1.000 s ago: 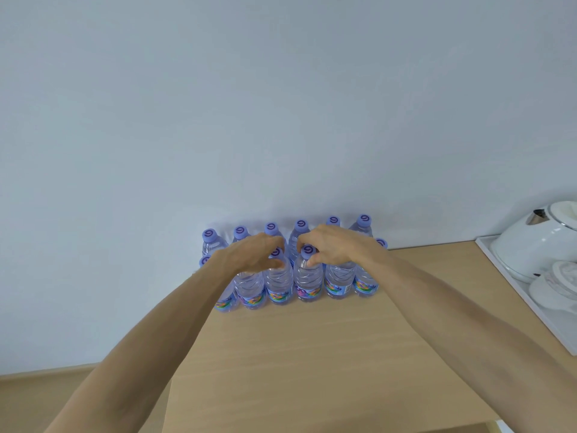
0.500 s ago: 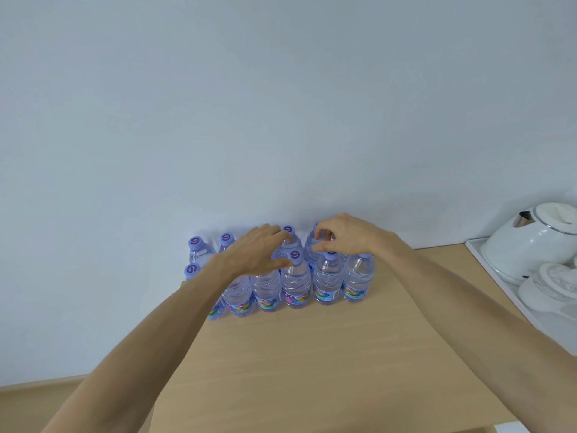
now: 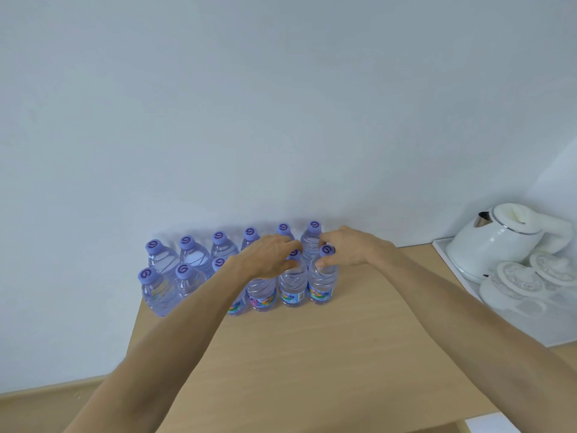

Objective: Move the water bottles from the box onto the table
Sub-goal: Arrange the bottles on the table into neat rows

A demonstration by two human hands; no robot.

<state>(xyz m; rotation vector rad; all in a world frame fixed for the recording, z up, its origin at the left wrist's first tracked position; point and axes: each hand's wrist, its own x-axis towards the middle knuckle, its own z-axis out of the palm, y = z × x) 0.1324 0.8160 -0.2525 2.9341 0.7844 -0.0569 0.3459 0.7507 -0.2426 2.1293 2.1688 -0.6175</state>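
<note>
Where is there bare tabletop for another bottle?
The table is bare in front of the bottle rows and rightward to the white tray. Along the wall it is crowded: bottles, both hands.

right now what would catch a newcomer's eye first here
Two rows of purple-capped water bottles stand against the wall at the far edge of the wooden table. Both hands are on them: the right hand pinches the neck of the front-right bottle, and the left hand rests on the bottles beside it. A white kettle sits on a tray at far right.
</note>
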